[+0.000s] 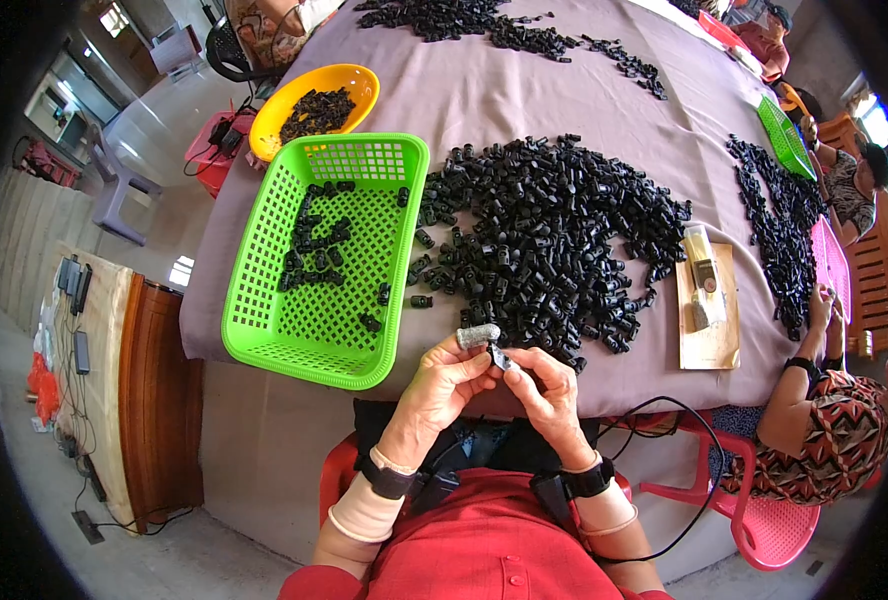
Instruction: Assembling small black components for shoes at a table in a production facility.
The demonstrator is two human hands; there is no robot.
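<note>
In front of my chest, my left hand (437,388) and my right hand (546,398) meet at the table's near edge. Between their fingertips is a small black plastic part (500,357), pinched from both sides. A grey wrap (477,336) covers one finger of my left hand. Just beyond my hands spreads a large pile of small black plastic parts (554,240), stubby and shaped like cord locks. To the left of them, a green plastic basket (239,300) holds a scattering of similar black parts.
Behind the basket, a yellow bowl (364,90) contains small dark bits. On the right lie a cardboard piece (709,350) with a small tool-like item on it and another pile of black parts (779,240). A co-worker (829,420) sits on the right; a black cable (709,450) loops beside me.
</note>
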